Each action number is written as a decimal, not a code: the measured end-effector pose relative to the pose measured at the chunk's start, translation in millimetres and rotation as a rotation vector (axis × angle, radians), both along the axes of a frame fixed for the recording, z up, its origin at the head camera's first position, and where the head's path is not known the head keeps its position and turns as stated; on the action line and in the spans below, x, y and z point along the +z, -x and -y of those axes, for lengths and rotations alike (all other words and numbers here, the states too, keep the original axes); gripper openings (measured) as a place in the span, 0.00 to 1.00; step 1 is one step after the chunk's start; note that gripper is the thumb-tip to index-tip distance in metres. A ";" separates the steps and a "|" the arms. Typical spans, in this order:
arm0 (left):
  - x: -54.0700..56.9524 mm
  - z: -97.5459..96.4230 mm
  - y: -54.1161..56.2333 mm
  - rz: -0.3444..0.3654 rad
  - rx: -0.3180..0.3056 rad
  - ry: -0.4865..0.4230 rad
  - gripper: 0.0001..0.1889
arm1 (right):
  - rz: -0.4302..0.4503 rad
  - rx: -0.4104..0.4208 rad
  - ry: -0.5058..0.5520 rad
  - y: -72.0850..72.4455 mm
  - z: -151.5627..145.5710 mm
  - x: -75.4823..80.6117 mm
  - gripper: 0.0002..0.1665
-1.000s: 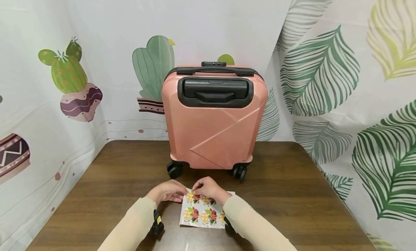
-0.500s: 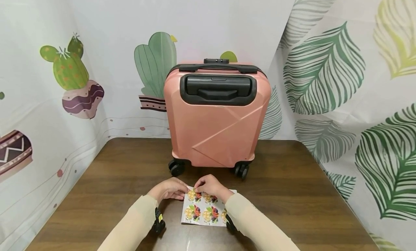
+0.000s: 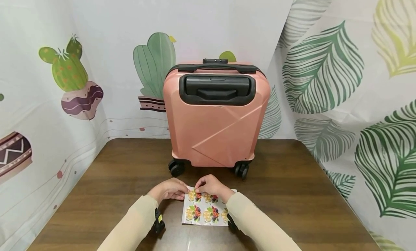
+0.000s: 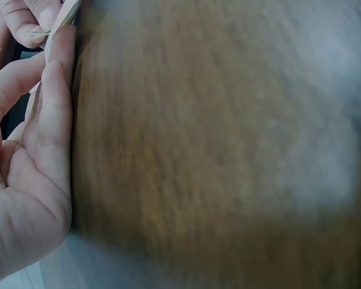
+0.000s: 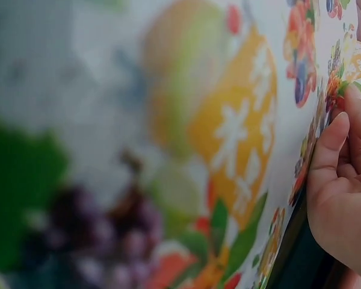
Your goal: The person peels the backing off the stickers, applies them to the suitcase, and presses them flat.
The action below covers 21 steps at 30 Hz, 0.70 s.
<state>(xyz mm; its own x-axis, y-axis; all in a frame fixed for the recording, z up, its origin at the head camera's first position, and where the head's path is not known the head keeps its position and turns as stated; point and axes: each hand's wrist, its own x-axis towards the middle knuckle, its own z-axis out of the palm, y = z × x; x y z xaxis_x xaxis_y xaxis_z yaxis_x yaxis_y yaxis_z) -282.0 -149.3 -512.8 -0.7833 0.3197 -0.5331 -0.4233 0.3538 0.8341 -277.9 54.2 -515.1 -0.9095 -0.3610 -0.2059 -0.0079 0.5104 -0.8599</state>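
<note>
A white sheet of fruit stickers [image 3: 203, 220] lies on the table near its front edge, printed with rows of fruit clusters. At the sheet's far left corner, my left hand [image 3: 171, 189] pinches the edge between thumb and fingers, seen close in the left wrist view, where the hand [image 4: 33, 150] lies along the wood. My right hand [image 3: 211, 186] reaches over the sheet's far edge and pinches a fruit sticker [image 5: 356, 60] in the far left of the sheet. That sticker's edge is lifted and bent up in the right wrist view, beside the right fingertips [image 5: 338, 129].
A pink hard-shell suitcase [image 3: 217, 135] with a black recessed handle stands upright on wheels just behind the hands. The brown wooden table [image 3: 292, 193] extends to both sides. A white cloth [image 3: 107, 45] printed with cacti and leaves hangs behind and around it.
The right hand has shifted very slightly at the sheet's far edge, still pinching the sticker. The left hand keeps its hold on the corner. The whole head view has tilted a little.
</note>
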 end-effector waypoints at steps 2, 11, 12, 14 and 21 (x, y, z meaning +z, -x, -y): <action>0.5 0.2 0.4 -0.005 -0.003 0.000 0.02 | 0.001 0.005 0.004 1.1 -0.1 0.2 0.03; 1.0 0.8 0.3 0.000 -0.009 0.003 0.02 | -0.003 0.029 -0.017 1.8 -2.5 0.8 0.04; 0.8 0.9 0.1 0.000 -0.009 0.006 0.02 | -0.004 0.034 -0.020 1.7 -3.1 0.8 0.04; 0.3 0.8 -0.2 -0.005 -0.013 0.009 0.02 | 0.000 0.039 -0.012 1.5 -4.2 1.4 0.04; -0.7 1.2 -1.0 -0.015 -0.016 0.001 0.02 | 0.045 0.034 0.060 -0.2 -6.8 2.1 0.04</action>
<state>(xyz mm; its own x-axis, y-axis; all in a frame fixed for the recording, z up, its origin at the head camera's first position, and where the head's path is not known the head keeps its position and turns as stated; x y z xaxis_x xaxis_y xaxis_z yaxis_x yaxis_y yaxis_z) -280.9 -150.5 -513.6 -0.7859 0.3319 -0.5218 -0.4049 0.3615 0.8399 -277.7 60.9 -513.0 -0.8868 -0.4047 -0.2230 0.0145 0.4579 -0.8889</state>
